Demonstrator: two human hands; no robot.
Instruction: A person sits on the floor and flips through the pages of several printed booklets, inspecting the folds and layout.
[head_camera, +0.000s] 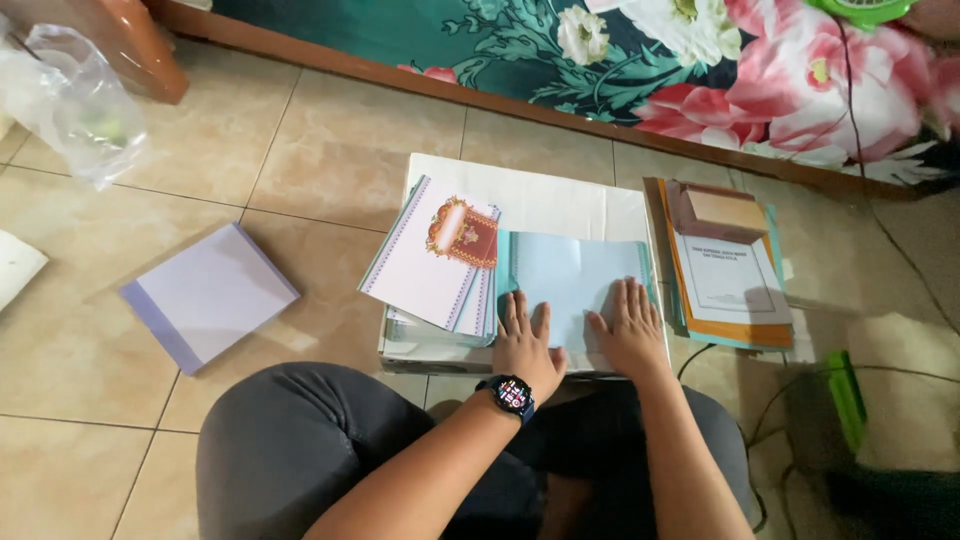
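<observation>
You're sitting on the beige tiled floor (340, 150) of a home, likely a bedroom: a floral bedsheet (700, 60) on a wooden-framed bed (400, 80) runs just ahead.

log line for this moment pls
left hand flat on light blue sheet | right hand flat on same sheet | sheet on white board | card stack beside left hand

The print on the white sheet (728, 280) right of centre is too small to read. A green object (862, 10) is cut off at the upper right edge, and an orange-brown object (130, 45) at the upper left. Both hands cover the near edge of the pale blue sheet (570, 275).
</observation>
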